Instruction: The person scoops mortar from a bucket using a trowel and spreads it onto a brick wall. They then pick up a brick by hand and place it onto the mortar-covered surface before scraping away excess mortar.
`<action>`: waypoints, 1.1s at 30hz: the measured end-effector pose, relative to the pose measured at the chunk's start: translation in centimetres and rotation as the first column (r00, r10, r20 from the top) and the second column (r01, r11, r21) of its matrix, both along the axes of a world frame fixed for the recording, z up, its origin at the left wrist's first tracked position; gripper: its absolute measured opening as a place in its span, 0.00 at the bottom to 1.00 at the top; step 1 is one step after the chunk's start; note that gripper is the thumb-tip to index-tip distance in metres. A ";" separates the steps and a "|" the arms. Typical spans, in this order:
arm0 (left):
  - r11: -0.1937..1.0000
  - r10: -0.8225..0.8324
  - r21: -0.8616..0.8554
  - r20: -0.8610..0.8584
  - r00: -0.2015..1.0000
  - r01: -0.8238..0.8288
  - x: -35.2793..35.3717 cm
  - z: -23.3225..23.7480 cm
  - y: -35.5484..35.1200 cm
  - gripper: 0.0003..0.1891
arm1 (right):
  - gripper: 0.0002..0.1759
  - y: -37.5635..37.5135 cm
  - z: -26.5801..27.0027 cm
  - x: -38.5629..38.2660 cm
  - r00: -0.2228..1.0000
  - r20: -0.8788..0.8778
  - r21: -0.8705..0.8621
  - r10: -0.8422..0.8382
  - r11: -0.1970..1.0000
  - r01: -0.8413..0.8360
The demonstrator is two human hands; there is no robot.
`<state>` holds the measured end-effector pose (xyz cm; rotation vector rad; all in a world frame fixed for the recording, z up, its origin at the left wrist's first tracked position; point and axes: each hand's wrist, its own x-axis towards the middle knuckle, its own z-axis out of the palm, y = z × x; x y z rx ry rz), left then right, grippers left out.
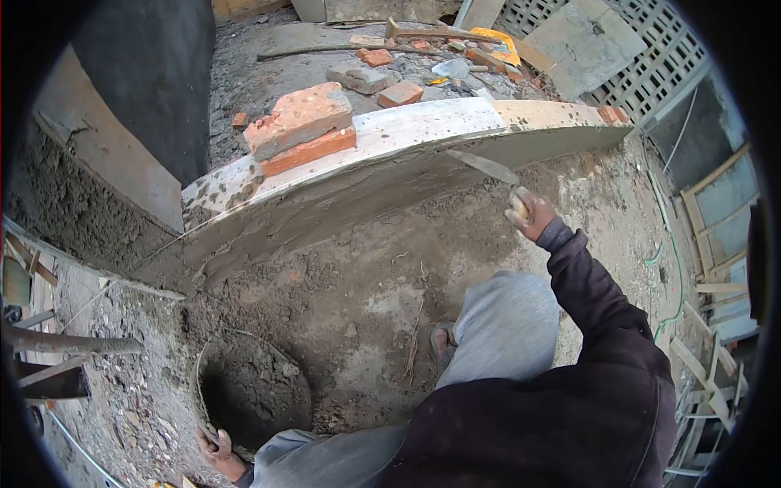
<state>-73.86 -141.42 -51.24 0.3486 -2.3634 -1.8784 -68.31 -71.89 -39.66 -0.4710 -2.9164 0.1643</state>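
Note:
My right hand point(529, 213) is closed round the handle of a pointing trowel point(486, 168). The trowel's blade points left, its tip at the upper edge of a low wall face coated in wet mortar point(325, 213). Low on the left, my left hand point(221, 457) grips the rim of a round mortar pan point(303, 376), which holds grey mortar point(259, 370) on its far side. Along the top of the wall lies a pale board point(427, 119), spotted with mortar. Two stacked bricks point(301, 126) weigh on it.
A mortar-covered wall point(77, 191) with a board point(122, 138) meets the low wall at left. Loose bricks point(400, 93) and rubble lie behind it. Brick pieces point(612, 115) rest at its right end. A green hose point(677, 268) runs down the right.

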 end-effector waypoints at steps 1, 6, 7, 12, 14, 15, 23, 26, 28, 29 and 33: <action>1.000 -0.025 0.007 0.013 1.000 0.025 0.0 0.8 0.6 0.32 | 0.26 -0.3 -1.7 0.8 0.994 0.109 -0.025 -0.031 0.999 0.034; 0.991 0.130 -0.066 0.269 0.954 -0.116 2.1 5.4 5.0 0.29 | 0.31 0.3 -14.2 5.5 0.764 0.631 -0.139 -0.133 0.950 0.280; 0.990 0.102 -0.120 0.232 0.967 -0.075 1.9 4.8 4.0 0.30 | 0.30 1.8 -17.8 6.3 0.795 0.603 -0.201 -0.061 0.953 0.226; 0.980 -0.025 -0.185 0.234 0.972 0.069 1.9 5.1 2.7 0.34 | 0.19 5.4 -15.5 3.4 0.955 0.104 -0.226 -0.279 0.928 0.296; 0.893 0.061 -0.436 0.359 0.931 0.110 1.8 5.4 3.2 0.35 | 0.12 7.9 -6.9 -1.6 0.859 -0.415 -0.100 -0.299 0.954 0.284; 0.862 0.056 -0.496 0.296 0.953 0.103 1.9 5.5 3.8 0.36 | 0.11 9.6 -3.9 -4.1 0.759 -0.610 -0.049 -0.229 0.966 0.253; 0.531 0.021 -0.835 0.185 0.983 0.146 2.6 6.5 4.5 0.35 | 0.19 16.4 1.6 -17.0 0.933 0.030 0.028 -0.360 0.933 0.359; 0.548 0.002 -0.825 0.165 0.986 0.137 2.9 6.5 4.2 0.34 | 0.20 14.3 3.0 -17.2 0.917 0.094 0.040 -0.388 0.922 0.386; 0.532 -0.018 -0.834 0.165 0.986 0.149 3.0 6.6 3.7 0.34 | 0.20 14.3 2.8 -17.8 0.916 0.126 0.069 -0.380 0.925 0.374; 0.523 -0.032 -0.838 0.166 0.986 0.157 3.1 6.6 3.6 0.34 | 0.20 14.8 2.7 -18.3 0.907 0.167 0.126 -0.386 0.921 0.369; 0.641 0.020 -0.759 0.165 0.986 0.114 2.8 5.6 3.8 0.34 | 0.18 16.1 1.8 -19.1 0.877 0.269 0.238 -0.399 0.910 0.340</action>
